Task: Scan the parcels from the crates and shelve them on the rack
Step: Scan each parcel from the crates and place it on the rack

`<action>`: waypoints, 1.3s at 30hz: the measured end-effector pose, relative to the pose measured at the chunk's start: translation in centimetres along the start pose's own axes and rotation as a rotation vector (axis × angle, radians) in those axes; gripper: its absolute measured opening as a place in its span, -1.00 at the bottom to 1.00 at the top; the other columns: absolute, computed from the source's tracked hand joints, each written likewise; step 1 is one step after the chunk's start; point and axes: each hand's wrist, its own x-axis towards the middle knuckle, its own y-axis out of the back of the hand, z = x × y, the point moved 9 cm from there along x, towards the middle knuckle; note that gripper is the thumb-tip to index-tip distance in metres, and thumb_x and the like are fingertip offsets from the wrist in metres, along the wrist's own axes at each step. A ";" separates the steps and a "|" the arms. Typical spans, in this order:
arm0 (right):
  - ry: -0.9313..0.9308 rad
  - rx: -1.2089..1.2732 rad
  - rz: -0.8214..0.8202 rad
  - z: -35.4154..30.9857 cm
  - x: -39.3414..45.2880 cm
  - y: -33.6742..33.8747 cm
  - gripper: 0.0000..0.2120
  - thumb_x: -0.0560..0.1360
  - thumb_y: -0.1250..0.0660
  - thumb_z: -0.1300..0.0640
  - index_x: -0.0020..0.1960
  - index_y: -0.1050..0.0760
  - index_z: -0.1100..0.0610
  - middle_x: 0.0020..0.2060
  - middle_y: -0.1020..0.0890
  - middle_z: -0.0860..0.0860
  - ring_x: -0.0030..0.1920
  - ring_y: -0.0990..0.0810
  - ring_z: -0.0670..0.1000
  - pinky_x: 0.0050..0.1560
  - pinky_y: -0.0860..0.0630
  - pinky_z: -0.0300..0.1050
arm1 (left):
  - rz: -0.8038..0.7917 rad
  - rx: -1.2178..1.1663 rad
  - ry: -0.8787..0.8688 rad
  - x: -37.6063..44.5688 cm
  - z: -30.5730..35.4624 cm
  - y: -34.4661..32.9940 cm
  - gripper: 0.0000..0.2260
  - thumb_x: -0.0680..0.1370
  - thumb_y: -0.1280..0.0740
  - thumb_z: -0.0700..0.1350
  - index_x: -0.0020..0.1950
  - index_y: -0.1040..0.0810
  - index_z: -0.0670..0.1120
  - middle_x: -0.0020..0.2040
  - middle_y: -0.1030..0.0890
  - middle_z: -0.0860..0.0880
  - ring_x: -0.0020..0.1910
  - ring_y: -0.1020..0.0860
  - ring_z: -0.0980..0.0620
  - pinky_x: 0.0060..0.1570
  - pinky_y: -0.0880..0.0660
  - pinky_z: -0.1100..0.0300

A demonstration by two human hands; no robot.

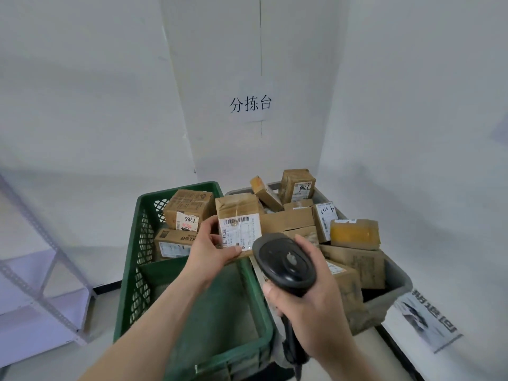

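Left hand [211, 250] gripping a small parcel [238, 223] by its lower edge, label up, right above the green crate [192, 312]. Two more boxes in that crate's far end. Right of it, right hand [310, 303] wrapped round a black scanner [284, 261]. Grey crate [395, 287] heaped, count unclear.
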 end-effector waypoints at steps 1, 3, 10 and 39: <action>-0.002 -0.011 0.019 -0.5 -0.6 0.2 -0.25 0.35 -0.62 0.23 0.40 -0.38 -0.14 0.14 -0.60 -0.36 0.17 -0.61 -0.21 0.22 -0.59 -0.18 | -0.008 0.047 -0.039 -0.4 0.7 -0.5 -0.27 0.42 -0.56 -0.31 0.44 -0.31 0.10 0.08 -0.64 -0.08 0.05 -0.66 -0.04 -0.01 -0.68 -0.01; -0.006 -0.021 0.069 -1.4 -1.9 0.5 -0.23 0.35 -0.61 0.29 0.42 -0.36 -0.11 0.12 -0.55 -0.45 0.18 -0.55 -0.33 0.17 -0.50 -0.43 | -0.020 0.116 -0.095 -1.3 1.7 -1.3 -0.28 0.42 -0.58 -0.24 0.43 -0.30 0.11 0.06 -0.63 -0.03 0.02 -0.63 0.02 -0.04 -0.65 0.08; 0.000 -0.077 0.169 -4.3 -7.4 -0.4 -0.24 0.35 -0.61 0.29 0.42 -0.38 -0.09 0.07 -0.52 -0.48 0.17 -0.52 -0.37 0.13 -0.43 -0.52 | -0.097 0.101 -0.134 -4.6 2.4 -1.9 -0.24 0.42 -0.59 -0.21 0.48 -0.27 0.13 0.04 -0.62 -0.03 0.00 -0.62 0.03 0.03 -0.64 0.02; -0.031 -0.182 0.907 -8.4 -26.1 13.6 -0.20 0.20 -0.63 -0.10 0.36 -0.38 -0.30 0.09 -0.62 -0.32 0.14 -0.66 -0.04 0.23 -0.60 0.18 | -0.838 -0.236 -0.128 -22.9 8.4 -17.5 -0.28 0.52 -0.45 -0.34 0.58 -0.23 0.04 0.08 -0.73 -0.08 0.05 -0.71 -0.11 0.15 -0.60 -0.22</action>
